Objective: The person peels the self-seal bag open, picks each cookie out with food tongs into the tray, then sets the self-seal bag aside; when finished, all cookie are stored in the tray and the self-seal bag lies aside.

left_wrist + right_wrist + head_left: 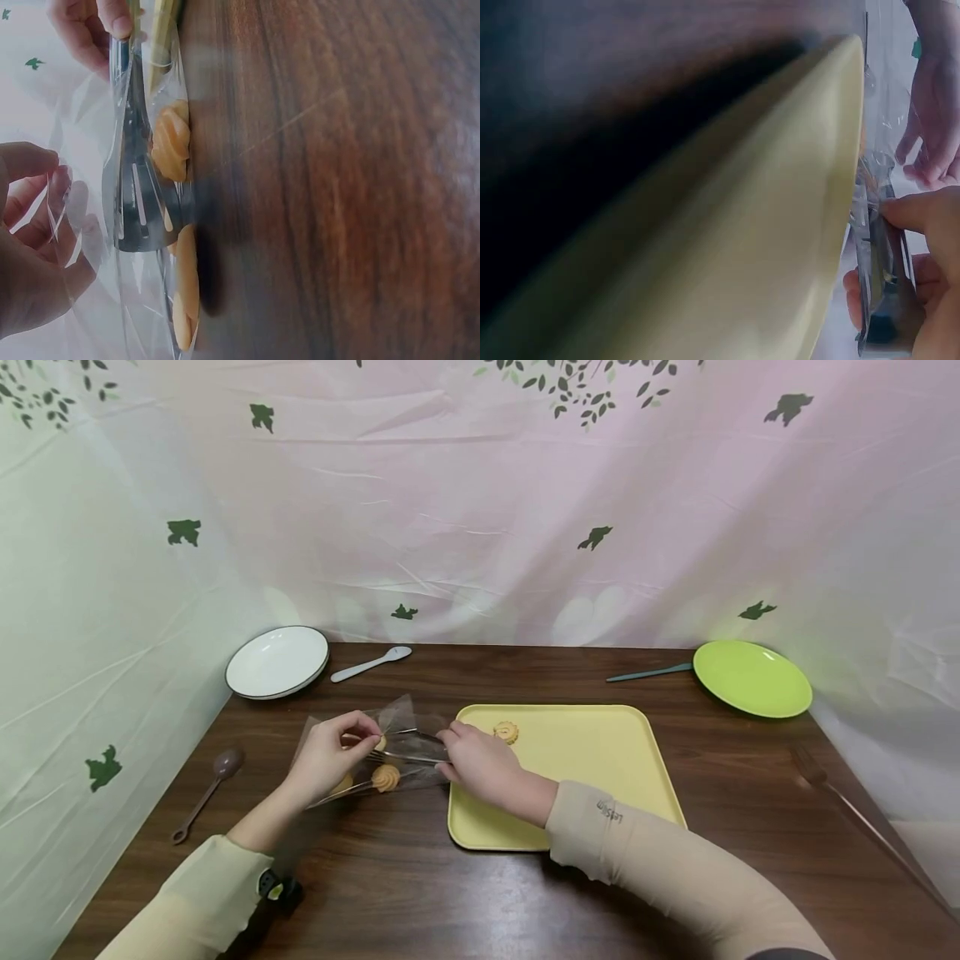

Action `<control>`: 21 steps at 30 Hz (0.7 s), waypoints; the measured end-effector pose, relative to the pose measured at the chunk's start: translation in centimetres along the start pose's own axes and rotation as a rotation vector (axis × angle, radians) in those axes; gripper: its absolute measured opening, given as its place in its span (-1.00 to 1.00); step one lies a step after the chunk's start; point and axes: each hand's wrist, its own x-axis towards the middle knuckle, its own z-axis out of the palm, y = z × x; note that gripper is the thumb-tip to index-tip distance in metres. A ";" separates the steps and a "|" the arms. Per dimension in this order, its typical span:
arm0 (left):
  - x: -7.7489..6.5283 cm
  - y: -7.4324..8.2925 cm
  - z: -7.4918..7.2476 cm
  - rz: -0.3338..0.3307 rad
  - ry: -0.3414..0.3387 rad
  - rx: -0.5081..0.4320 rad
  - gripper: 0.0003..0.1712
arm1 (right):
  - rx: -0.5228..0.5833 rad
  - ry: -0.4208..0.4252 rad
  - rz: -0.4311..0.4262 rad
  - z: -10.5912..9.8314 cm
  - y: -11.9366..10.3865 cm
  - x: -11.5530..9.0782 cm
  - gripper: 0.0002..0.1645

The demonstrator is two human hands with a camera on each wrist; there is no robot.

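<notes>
My left hand [330, 756] pinches the film of a clear plastic bag [396, 714] between thumb and fingertips. Several swirled cookies [386, 777] lie inside it, low against the wood in the left wrist view. My right hand [483, 764] grips a pair of metal tongs [889, 300] over the tray's left edge. Their slotted end [139, 206] reaches into the bag, close beside the cookies. One cookie [506, 732] sits on the yellow tray [592, 768], near its far left corner.
A white plate [277, 662] and a pale spoon [371, 664] stand at the back left. Nearer lies a brown spoon [206, 793]. Back right are a green plate [752, 678] and a teal utensil [648, 672]. A copper-coloured fork [862, 818] lies along the right edge.
</notes>
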 end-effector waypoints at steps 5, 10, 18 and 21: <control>0.0 0.0 0.1 -0.007 0.006 0.011 -0.92 | 0.006 0.029 -0.012 0.4 -0.1 0.0 -0.50; 0.0 0.0 0.1 -0.002 0.011 0.001 -0.93 | 0.027 0.033 -0.018 0.5 0.2 -0.1 -0.52; 0.0 -0.1 0.0 0.017 0.021 0.011 -0.95 | 0.052 0.018 -0.007 -0.2 0.9 -0.8 -0.50; 0.1 -0.2 0.0 0.023 0.026 0.020 -0.94 | 0.060 0.022 0.003 -0.5 1.3 -1.3 -0.51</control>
